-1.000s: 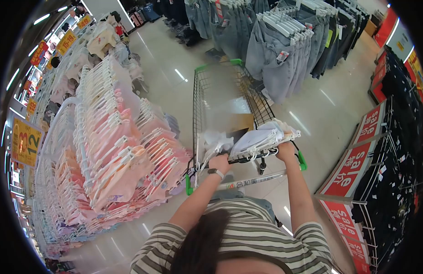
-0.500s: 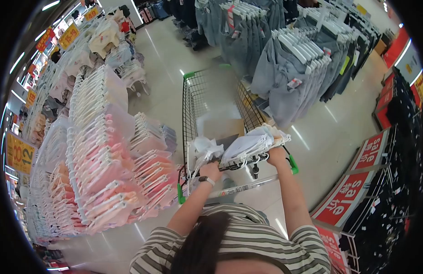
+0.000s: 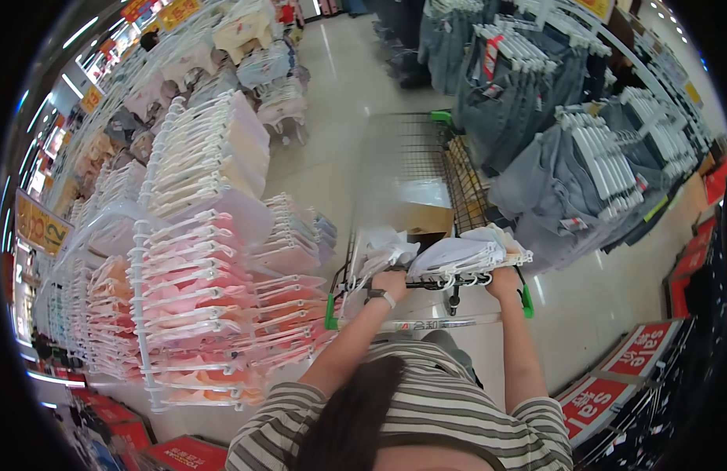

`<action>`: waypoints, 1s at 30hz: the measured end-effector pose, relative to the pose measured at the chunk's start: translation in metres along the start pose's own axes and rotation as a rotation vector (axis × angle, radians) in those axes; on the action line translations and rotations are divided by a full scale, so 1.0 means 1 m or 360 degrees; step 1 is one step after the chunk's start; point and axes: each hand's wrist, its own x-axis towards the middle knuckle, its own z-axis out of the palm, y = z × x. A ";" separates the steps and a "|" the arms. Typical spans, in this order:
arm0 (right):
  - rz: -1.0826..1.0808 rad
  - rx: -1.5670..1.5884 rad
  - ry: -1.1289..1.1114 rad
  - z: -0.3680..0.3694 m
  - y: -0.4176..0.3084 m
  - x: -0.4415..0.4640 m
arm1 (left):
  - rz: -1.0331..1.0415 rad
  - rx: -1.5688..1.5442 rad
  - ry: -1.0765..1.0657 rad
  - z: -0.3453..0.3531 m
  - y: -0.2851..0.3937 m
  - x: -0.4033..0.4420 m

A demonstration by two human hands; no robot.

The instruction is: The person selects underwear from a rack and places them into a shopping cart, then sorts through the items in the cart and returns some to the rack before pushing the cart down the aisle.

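Note:
My left hand (image 3: 389, 284) is wrapped round the left part of the handlebar of a shopping cart (image 3: 467, 184). Near the bar's right end, my right hand (image 3: 504, 282) is closed on the same handlebar. Between my hands, light-coloured clothes on white hangers (image 3: 460, 253) lie across the bar, with their hooks toward me. Crumpled white items (image 3: 385, 250) sit beside them, just beyond my left hand. Further inside the cart is a brown cardboard piece (image 3: 428, 218). A blurred patch hides much of the cart's left side.
Racks of pink and cream clothes (image 3: 194, 271) stand close on the left. Jeans on white hangers (image 3: 563, 169) crowd the cart's right side. Red sale signs (image 3: 599, 404) line a dark clothing display at lower right. A pale floor aisle (image 3: 332, 71) runs ahead.
The cart and both hands sit further right in the view. The jeans racks have shifted right and down, nearer the cart. Both hands keep their hold on the handlebar.

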 end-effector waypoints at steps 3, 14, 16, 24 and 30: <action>0.0007 0.0022 0.0066 0.006 -0.002 0.028 | -0.0004 0.0003 0.0043 -0.009 -0.008 0.023; -0.0093 0.0010 -0.0020 0.003 -0.007 0.135 | -0.0049 -0.0019 0.0119 -0.030 -0.034 0.112; -0.0131 -0.0007 -0.0058 0.001 -0.005 0.163 | -0.0056 0.0012 0.0112 -0.043 -0.033 0.129; -0.0229 -0.0029 -0.0218 -0.017 -0.002 0.265 | -0.0254 -0.0032 0.0177 -0.062 -0.031 0.199; -0.0349 0.0004 -0.0220 -0.019 0.002 0.336 | -0.0371 -0.0064 0.0195 -0.082 -0.024 0.237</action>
